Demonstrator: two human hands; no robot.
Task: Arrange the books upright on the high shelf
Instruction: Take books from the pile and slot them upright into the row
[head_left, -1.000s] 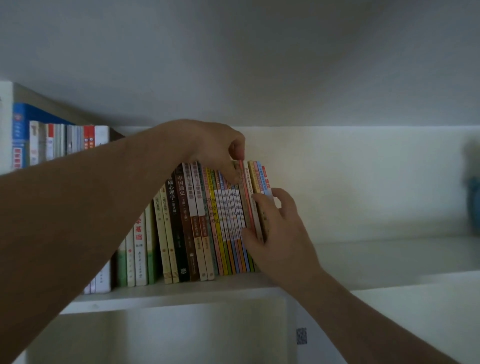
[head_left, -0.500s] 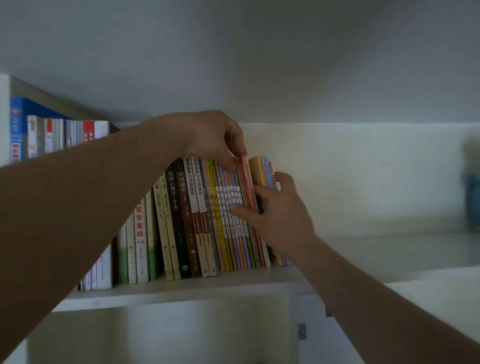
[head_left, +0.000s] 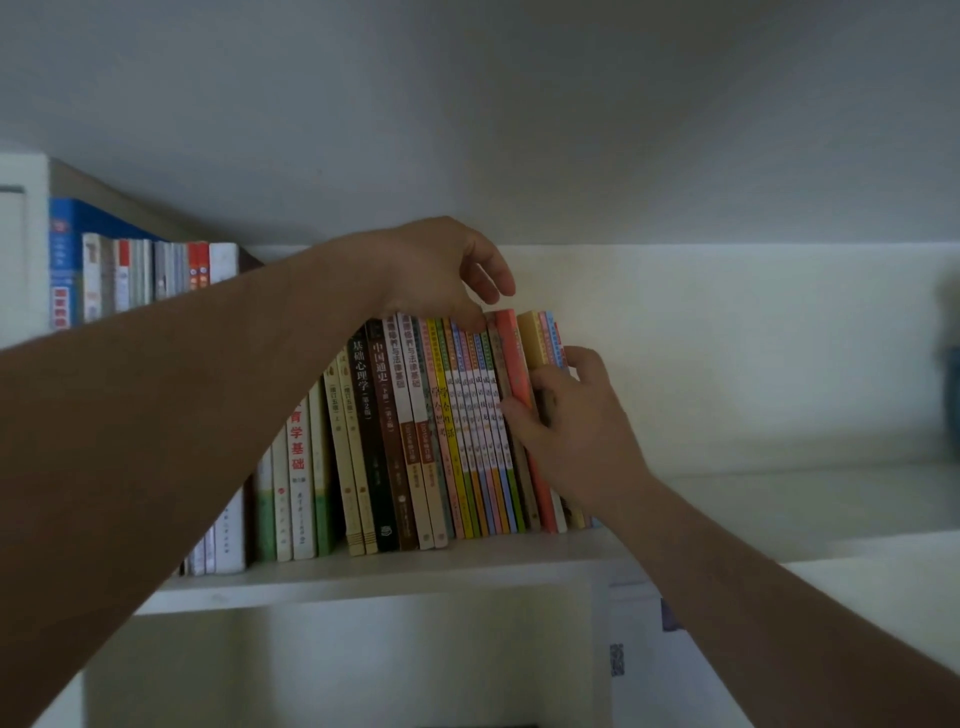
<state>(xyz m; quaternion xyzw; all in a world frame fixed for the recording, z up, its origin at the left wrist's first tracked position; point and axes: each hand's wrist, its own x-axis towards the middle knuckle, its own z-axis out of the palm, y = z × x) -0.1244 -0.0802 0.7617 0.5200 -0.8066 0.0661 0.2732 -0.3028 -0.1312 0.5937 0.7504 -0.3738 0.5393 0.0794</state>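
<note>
The left hand (head_left: 441, 275) rests its loosely curled fingertips on the top edges of the books (head_left: 415, 436), holding none, directly above the row standing on the shelf (head_left: 395, 577). Just right of that contact, the red book (head_left: 514, 364) leans slightly left. The right hand (head_left: 576, 431) grips the end books (head_left: 543, 338), thumb on the red spine.
</note>
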